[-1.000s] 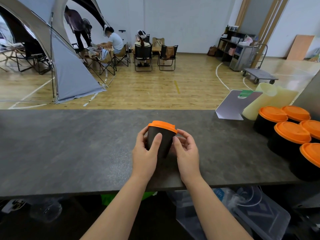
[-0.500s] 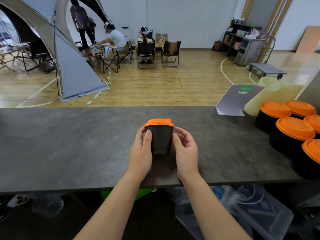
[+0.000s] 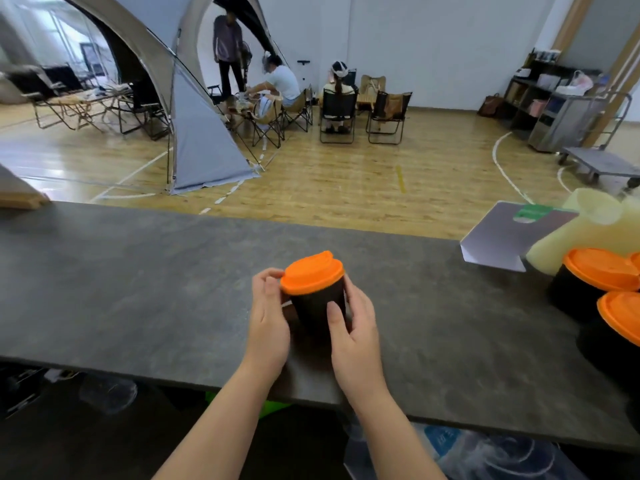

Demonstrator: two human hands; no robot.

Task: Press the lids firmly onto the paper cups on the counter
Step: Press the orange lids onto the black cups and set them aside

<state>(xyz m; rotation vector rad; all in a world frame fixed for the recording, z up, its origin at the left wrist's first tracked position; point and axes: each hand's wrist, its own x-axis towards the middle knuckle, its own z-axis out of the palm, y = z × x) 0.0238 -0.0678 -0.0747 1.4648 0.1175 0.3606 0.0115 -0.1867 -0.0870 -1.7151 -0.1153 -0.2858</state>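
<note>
The black paper cup point(image 3: 317, 308) with its orange lid point(image 3: 312, 273) sits near the front edge of the counter point(image 3: 138, 278), roughly midway along it. It appears tilted, and whether its base is flat on the counter cannot be told. The right hand point(image 3: 353, 327) wraps the cup wall, thumb across the front. The left hand point(image 3: 268, 317) has its fingers curled up against the lid's rim. To seat the lid well, I would stand the cup flat, brace the wall lightly so the paper does not buckle, and press around the whole rim. More lidded cups point(image 3: 588, 282) stand at the counter's right end, well apart.
</note>
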